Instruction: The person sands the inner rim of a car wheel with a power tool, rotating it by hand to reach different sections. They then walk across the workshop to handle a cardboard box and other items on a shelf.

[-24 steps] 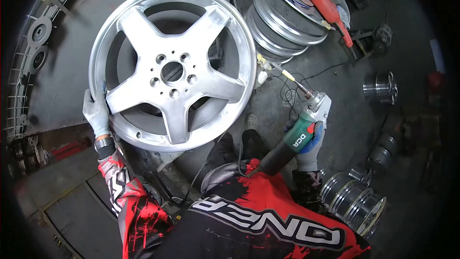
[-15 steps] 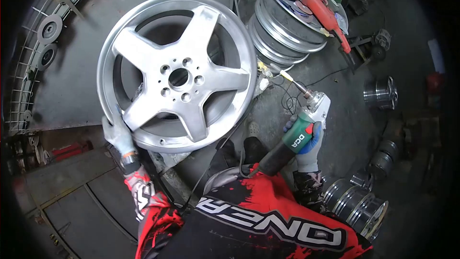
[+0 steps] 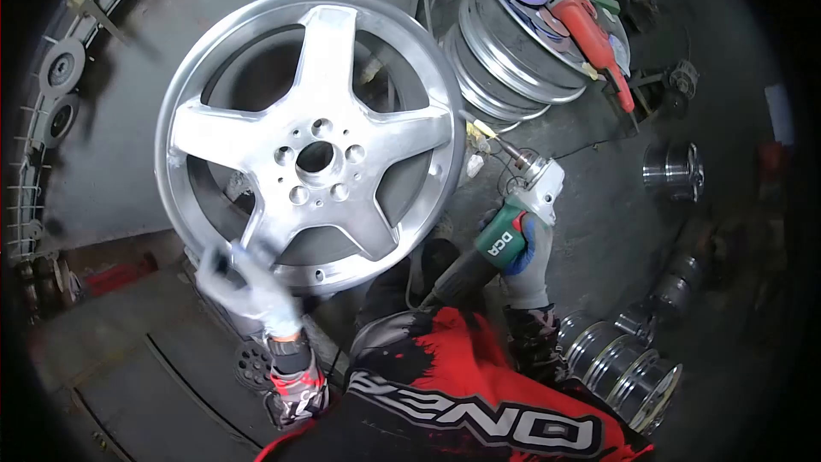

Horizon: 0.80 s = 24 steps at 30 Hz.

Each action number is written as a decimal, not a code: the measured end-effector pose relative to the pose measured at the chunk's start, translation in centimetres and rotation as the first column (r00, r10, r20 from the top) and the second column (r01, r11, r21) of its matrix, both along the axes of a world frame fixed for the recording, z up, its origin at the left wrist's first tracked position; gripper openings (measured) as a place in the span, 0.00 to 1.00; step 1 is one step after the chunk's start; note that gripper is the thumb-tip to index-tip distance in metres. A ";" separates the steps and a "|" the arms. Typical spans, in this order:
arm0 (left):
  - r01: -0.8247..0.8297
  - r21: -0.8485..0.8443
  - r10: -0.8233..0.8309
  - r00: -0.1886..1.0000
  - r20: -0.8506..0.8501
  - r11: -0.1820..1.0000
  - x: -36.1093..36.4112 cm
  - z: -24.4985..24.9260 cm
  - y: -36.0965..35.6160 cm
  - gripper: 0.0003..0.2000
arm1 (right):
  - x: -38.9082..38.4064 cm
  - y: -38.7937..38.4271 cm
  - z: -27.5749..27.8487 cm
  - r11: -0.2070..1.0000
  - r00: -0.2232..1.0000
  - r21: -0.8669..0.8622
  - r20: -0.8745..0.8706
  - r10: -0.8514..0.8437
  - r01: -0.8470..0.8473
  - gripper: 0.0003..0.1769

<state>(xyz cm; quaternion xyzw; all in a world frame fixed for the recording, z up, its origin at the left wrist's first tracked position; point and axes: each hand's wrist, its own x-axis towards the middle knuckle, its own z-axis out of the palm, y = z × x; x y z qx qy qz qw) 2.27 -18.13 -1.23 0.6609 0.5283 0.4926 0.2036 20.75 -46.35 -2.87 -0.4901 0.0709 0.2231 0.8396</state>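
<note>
A large five-spoke alloy wheel (image 3: 338, 68) lies face up in front of me, bright and partly brushed-looking. My left hand (image 3: 252, 295), in a pale glove, is at the wheel's lower-left rim. It is smeared by motion, but the fingers look apart and nothing shows in them. My right hand (image 3: 526, 265), in a grey and blue glove, is wrapped round a green and black DCA grinder (image 3: 505, 239). The tool's metal head points up and left, with a thin pale-tipped bit (image 3: 485, 129) close to the wheel's right edge.
Stacked rims (image 3: 492, 51) at the upper right hold abrasive discs and a red grinder (image 3: 590, 34). Grinding discs (image 3: 62, 68) hang on a wire rack at left. More rims (image 3: 620, 368) lie at lower right, with a single rim (image 3: 674, 169) beyond. A cord runs near my legs.
The wheel has turned counterclockwise, and my left hand has moved down and right along its rim. The grinder in my right hand has shifted slightly left.
</note>
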 end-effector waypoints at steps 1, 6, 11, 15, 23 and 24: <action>0.214 -0.159 -0.190 0.970 0.152 0.964 1.8 1.7 -1.8 0.12 | 0.1 0.0 0.0 1.000 1.000 -0.013 -0.004 0.016 -0.016 0.24; 0.840 -0.513 -0.786 0.434 0.440 0.177 12.0 1.0 -8.9 0.17 | 0.8 2.1 0.8 0.956 0.986 -0.294 0.153 0.068 -0.020 0.27; 0.811 -0.536 -0.737 0.210 0.642 -0.235 18.1 -1.0 -11.5 0.22 | 1.1 1.2 -1.2 0.943 0.972 -0.331 0.217 0.093 -0.016 0.27; 0.746 -0.578 -0.740 0.176 0.649 -0.330 20.1 -1.1 -11.8 0.25 | 1.3 1.2 -1.5 0.947 0.981 -0.322 0.179 0.081 -0.019 0.26; 0.888 -0.435 -0.889 0.073 0.451 -0.148 20.6 -4.4 -11.9 0.21 | 2.6 1.7 -0.5 0.768 0.886 -0.631 0.290 0.363 -0.108 0.24; 0.954 -0.294 -0.963 0.019 0.268 -0.063 20.5 -4.6 -11.8 0.19 | 2.6 1.8 -0.4 0.780 0.889 -0.615 0.283 0.360 -0.120 0.24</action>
